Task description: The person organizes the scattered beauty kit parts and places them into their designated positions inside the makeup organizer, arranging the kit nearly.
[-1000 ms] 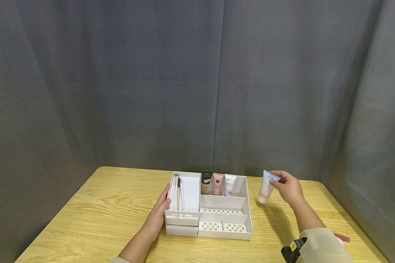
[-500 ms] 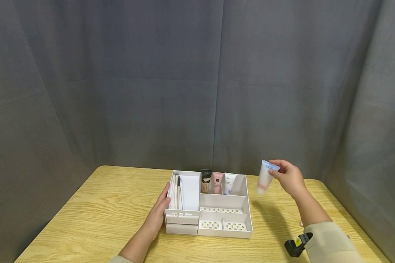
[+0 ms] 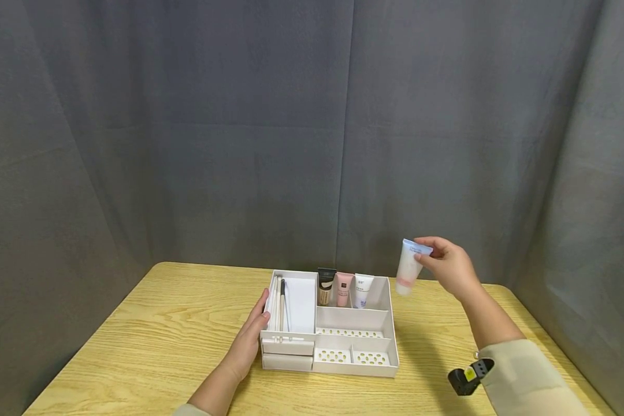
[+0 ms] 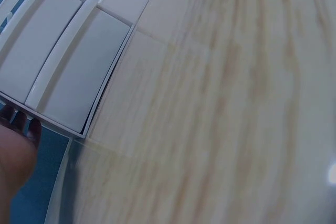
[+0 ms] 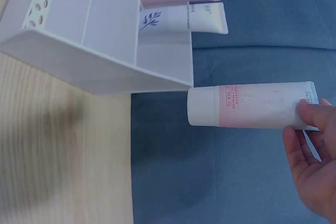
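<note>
Item: white tube (image 3: 408, 268), cap down — my right hand (image 3: 449, 267) pinches only its crimped end, above the surface. Left hand (image 3: 249, 338), fingers flat, braces the organiser (image 3: 379, 365). Risk: the thin pinch slips, or the tube topples neighbouring tubes (image 3: 344, 290).

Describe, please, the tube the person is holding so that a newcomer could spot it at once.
Start at the white organizer on the wooden table. Just beyond its far right corner, the right hand pinches a white tube in mid-air, cap down. Unlike the three tubes standing inside, it is outside the box.
</note>
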`<action>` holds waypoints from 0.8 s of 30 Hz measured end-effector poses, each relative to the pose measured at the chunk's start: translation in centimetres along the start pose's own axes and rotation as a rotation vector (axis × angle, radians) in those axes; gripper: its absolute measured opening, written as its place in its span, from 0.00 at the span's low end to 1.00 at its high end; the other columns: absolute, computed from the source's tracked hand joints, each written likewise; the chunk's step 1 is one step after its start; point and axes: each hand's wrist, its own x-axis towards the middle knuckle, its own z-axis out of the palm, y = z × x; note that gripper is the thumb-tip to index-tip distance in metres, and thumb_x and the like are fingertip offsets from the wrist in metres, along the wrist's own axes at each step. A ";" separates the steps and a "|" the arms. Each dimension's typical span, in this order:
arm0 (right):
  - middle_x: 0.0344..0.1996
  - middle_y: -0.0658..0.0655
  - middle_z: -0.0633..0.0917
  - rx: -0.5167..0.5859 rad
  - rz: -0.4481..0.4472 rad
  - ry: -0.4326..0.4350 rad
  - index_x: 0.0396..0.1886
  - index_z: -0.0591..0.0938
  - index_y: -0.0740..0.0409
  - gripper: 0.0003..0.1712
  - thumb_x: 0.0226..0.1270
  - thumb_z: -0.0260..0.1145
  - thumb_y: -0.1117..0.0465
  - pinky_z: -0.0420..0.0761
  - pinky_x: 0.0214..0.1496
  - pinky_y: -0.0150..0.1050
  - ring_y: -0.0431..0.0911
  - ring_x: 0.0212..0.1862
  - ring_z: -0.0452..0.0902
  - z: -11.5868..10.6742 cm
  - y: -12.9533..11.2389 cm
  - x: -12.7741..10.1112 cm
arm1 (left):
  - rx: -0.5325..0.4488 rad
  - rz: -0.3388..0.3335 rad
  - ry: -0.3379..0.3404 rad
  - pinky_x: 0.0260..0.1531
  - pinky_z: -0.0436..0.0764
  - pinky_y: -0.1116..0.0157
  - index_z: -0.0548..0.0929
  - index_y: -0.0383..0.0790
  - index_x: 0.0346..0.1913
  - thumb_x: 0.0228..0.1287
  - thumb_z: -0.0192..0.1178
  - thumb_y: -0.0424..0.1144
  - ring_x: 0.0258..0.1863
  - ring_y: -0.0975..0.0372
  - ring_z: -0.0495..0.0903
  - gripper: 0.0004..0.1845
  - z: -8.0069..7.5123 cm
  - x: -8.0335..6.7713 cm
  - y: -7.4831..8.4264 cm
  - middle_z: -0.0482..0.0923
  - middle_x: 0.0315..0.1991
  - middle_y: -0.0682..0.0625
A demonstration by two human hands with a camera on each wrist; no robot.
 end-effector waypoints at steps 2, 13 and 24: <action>0.45 0.65 0.83 0.014 -0.009 -0.002 0.60 0.78 0.62 0.22 0.68 0.65 0.61 0.77 0.37 0.28 0.45 0.38 0.73 0.1 -0.4 0.2 | -0.003 0.000 -0.001 0.74 0.32 0.38 0.45 0.50 0.79 0.77 0.35 0.47 0.79 0.46 0.32 0.32 0.0 0.0 0.0 0.37 0.81 0.46; 0.48 0.66 0.83 0.087 -0.028 -0.009 0.58 0.79 0.64 0.21 0.67 0.66 0.64 0.77 0.38 0.24 0.39 0.37 0.74 1.8 -1.4 0.9 | 0.001 -0.014 0.002 0.73 0.32 0.37 0.45 0.50 0.79 0.77 0.36 0.47 0.79 0.45 0.33 0.32 0.1 -0.1 0.0 0.37 0.81 0.46; 0.46 0.65 0.83 0.089 -0.011 -0.023 0.58 0.79 0.63 0.20 0.67 0.65 0.64 0.77 0.39 0.27 0.42 0.38 0.74 3.3 -1.8 1.2 | -0.020 0.003 -0.013 0.73 0.32 0.38 0.44 0.49 0.79 0.77 0.35 0.47 0.79 0.45 0.31 0.32 0.1 0.0 -0.1 0.36 0.81 0.45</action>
